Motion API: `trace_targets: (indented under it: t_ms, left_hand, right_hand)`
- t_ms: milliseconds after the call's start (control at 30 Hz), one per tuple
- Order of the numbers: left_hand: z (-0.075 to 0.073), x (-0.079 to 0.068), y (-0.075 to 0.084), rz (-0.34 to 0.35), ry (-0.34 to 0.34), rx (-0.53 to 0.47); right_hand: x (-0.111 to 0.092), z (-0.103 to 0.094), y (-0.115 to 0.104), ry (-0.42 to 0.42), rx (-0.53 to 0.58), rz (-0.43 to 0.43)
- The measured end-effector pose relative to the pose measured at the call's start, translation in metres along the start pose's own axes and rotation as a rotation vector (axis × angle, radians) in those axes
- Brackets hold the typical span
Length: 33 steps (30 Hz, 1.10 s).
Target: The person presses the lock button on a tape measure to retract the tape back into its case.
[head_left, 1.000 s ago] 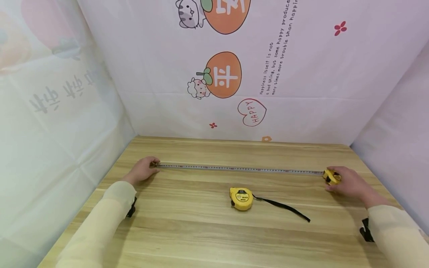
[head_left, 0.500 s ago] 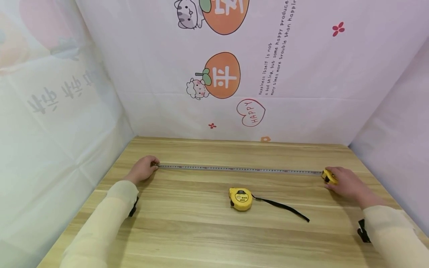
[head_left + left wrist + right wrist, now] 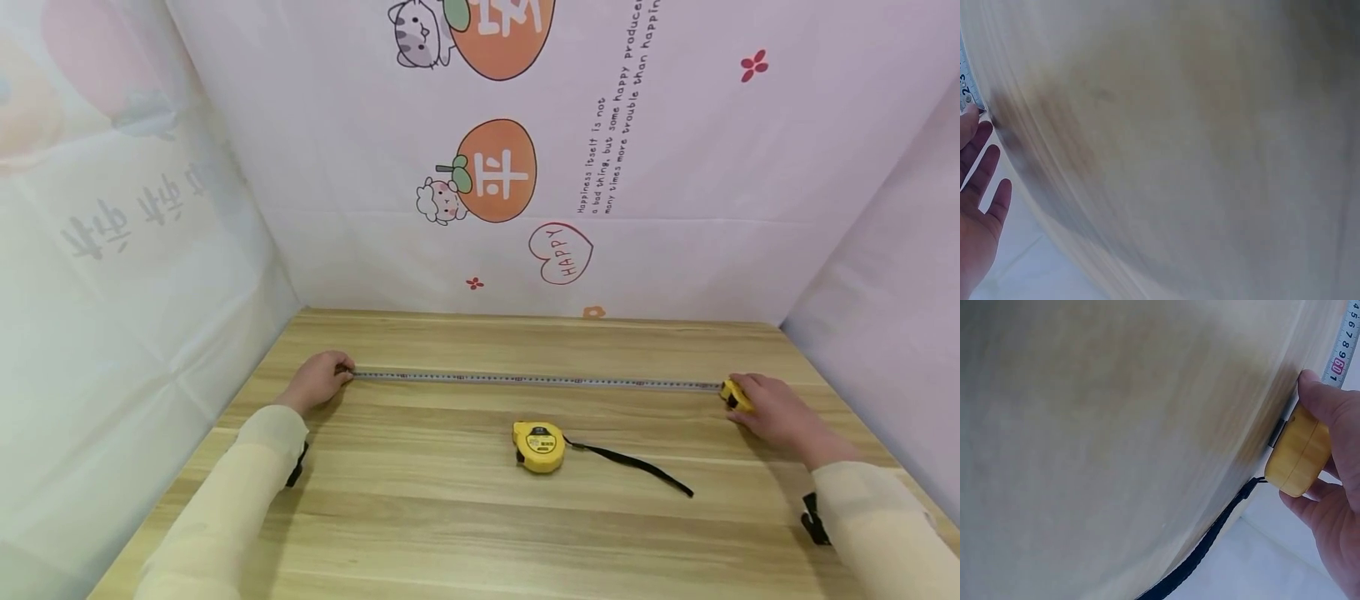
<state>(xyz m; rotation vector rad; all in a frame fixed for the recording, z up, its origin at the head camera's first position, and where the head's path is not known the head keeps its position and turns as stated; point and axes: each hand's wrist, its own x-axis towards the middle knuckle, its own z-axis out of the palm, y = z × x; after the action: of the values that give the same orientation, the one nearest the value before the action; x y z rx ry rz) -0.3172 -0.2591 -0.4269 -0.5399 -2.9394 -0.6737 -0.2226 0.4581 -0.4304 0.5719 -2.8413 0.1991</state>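
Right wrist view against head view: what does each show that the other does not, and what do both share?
Only the right wrist view shows the black strap joined to the gripped yellow plastic tape case and a legible red-boxed 60 on its narrow metal blade.
Only the head view shows the left hand pinching the blade's far end, a second yellow plastic tape measure, and orange fruit prints.
Both share the right hand gripping that case, the blade and the pale wooden table.
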Motion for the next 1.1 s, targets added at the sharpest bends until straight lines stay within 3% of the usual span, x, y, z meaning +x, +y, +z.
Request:
trace_targets:
  t_ms: [667,833,1100]
  left_hand:
    - [-0.008,-0.006,0.000,-0.011,0.012,-0.010]
    - [-0.010,-0.007,0.000,-0.033,0.008,-0.049]
    - [-0.013,-0.008,-0.007,-0.010,0.033,-0.111]
  right_hand:
    - [-0.002,-0.011,-0.002,-0.024,0.048,0.059]
    - [-0.003,-0.015,-0.002,0.021,0.043,0.049]
    - [-0.002,-0.021,-0.002,0.115,0.021,-0.009]
